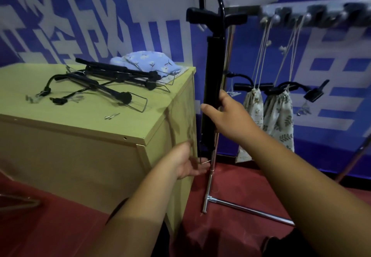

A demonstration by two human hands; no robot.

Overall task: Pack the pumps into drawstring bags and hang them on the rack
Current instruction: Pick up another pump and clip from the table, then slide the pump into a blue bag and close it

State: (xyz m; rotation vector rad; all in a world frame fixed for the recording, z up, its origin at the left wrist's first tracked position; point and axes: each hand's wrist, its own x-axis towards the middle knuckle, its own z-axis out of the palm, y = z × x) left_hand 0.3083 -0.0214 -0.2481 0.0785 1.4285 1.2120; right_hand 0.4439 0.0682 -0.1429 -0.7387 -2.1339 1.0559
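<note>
Blue wall, rack [313,15], 2 hung bags [278,116]. Right hand [230,116] grips upright pump [213,66], left hand [190,162] loose below; blue bag [148,62] probably needed next.

Right grip [226,116] raised, curled round pump [215,60], left grip [189,162] low, palm up, fingers relaxed

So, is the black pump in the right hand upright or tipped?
Upright: the long black pump stands nearly vertical, handle on top, gripped by the right hand.
</note>
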